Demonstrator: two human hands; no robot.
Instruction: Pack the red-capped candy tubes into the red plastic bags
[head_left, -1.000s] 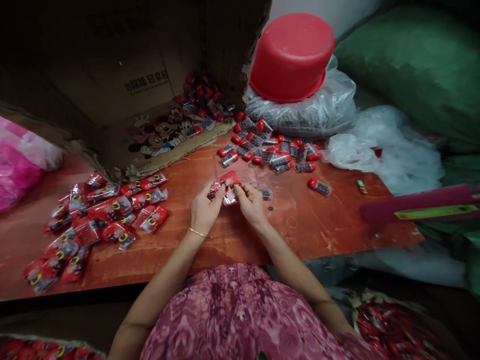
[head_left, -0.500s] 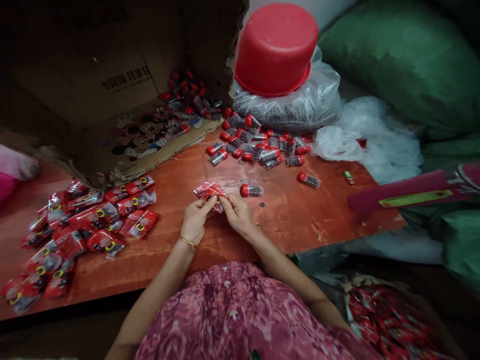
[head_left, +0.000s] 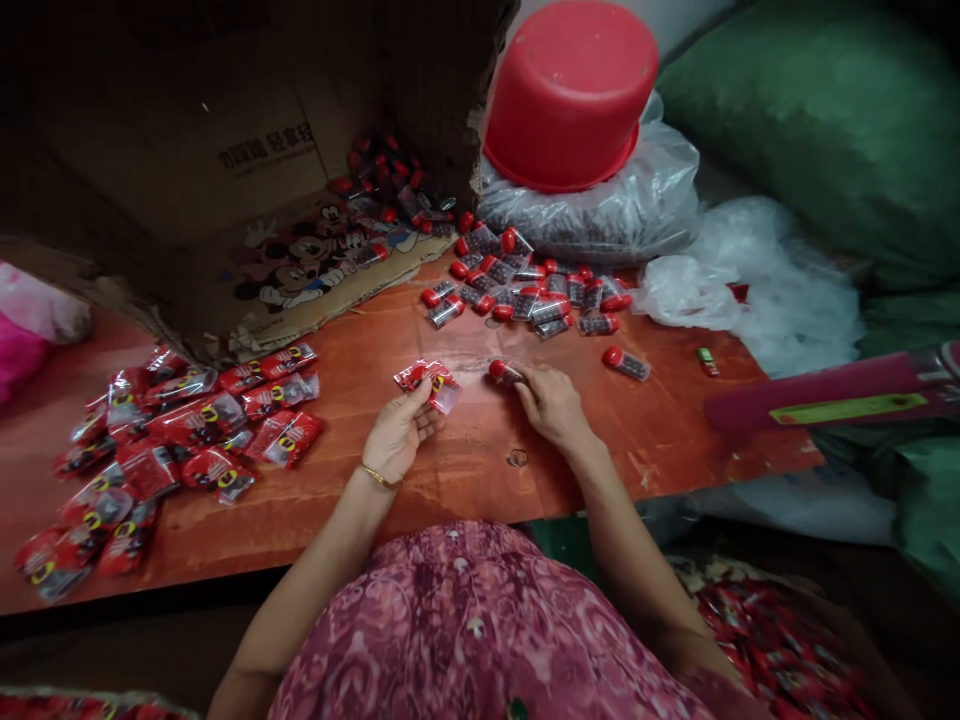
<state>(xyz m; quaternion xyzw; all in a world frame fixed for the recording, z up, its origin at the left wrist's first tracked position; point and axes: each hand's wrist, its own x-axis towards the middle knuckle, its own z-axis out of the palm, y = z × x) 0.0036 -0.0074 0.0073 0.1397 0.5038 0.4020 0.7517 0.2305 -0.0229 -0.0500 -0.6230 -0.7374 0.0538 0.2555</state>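
Observation:
My left hand (head_left: 397, 432) pinches a red printed plastic packet (head_left: 445, 384) between thumb and fingers, just above the table. My right hand (head_left: 553, 403) has its fingers closed on a small red-capped clear tube (head_left: 505, 372) with dark contents, at the table top. The hand hides the tube's far end. Behind my hands, a heap of similar tubes (head_left: 517, 285) lies on the table. One more tube (head_left: 627, 363) lies alone to the right. Left of my left hand is a pile of red printed packets (head_left: 199, 420).
A large cardboard box (head_left: 360, 290) lies open at the back left, with more tubes inside. An upturned red basin (head_left: 574, 90) rests on a filled clear bag (head_left: 592, 220). A pink pole (head_left: 817, 400) juts over the right side of the red table (head_left: 465, 480).
My right hand has let go of the packet and moved right onto the single tube. My left hand keeps the packet. The view has shifted slightly.

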